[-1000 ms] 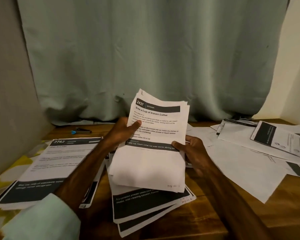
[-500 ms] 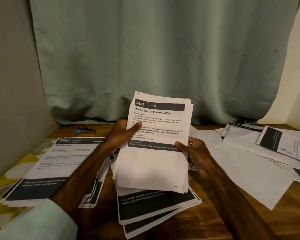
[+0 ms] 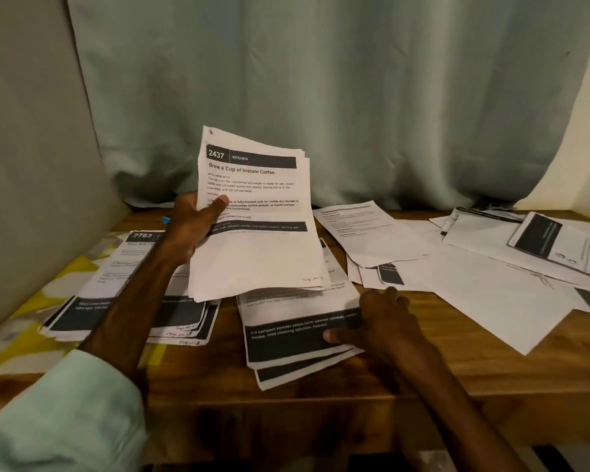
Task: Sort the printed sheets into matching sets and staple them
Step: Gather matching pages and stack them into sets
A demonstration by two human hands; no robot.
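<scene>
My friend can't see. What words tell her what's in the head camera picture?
A left hand holds up a bundle of sheets titled "Brew a Cup of Instant Coffee", while the right hand pinches the edge of another pile on a wooden table. Loose sheets lie scattered around.

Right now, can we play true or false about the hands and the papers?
1. The left hand holds a stack of papers up off the table. True.
2. The top paper of that stack says 2437. True.
3. The right hand holds that stack too. False: it grips the middle pile lying on the table, thumb on top.
4. The curtain is red. False: it is pale green.
</scene>
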